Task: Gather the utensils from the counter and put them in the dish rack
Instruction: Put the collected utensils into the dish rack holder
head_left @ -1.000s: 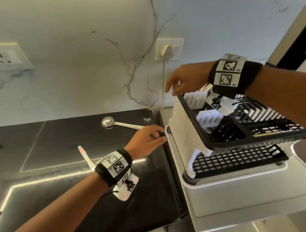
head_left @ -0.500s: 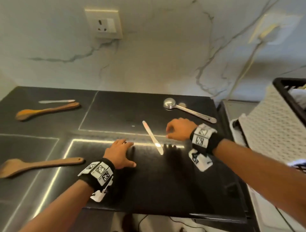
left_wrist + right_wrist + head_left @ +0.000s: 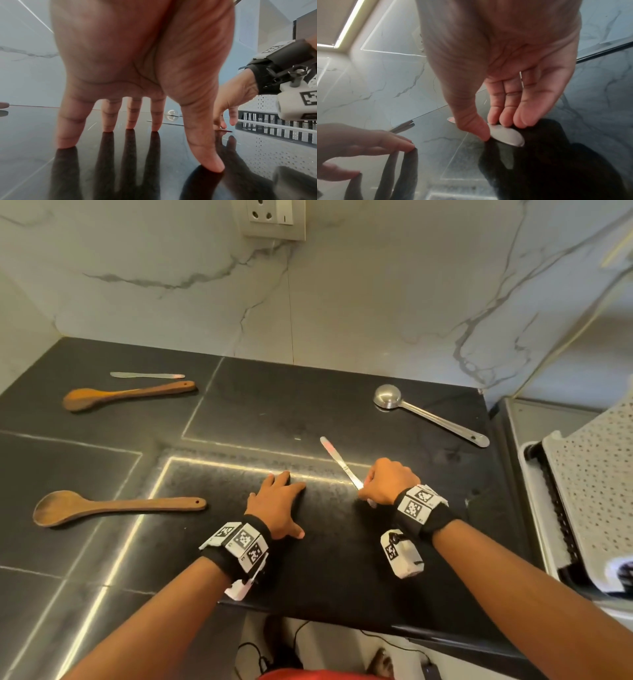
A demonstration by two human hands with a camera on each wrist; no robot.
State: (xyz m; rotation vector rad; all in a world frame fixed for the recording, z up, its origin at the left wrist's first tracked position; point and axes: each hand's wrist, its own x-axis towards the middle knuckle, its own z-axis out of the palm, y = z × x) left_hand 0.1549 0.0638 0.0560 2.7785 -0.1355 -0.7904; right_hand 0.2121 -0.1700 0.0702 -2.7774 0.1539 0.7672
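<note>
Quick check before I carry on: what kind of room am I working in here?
Most likely a home kitchen: a polished black stone counter against a marble-look wall, a perforated white dish rack at the right, and cooking utensils lying about, such as a wooden spoon and a steel ladle.

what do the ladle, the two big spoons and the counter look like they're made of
Ladle: looks like polished steel, silver with bright glints on the bowl.
Two big spoons: look like wood, matte brown with visible grain, the far one more orange in the bowl.
Counter: probably polished dark stone, speckled black and glossy enough to mirror the fingers in the wrist views.
</note>
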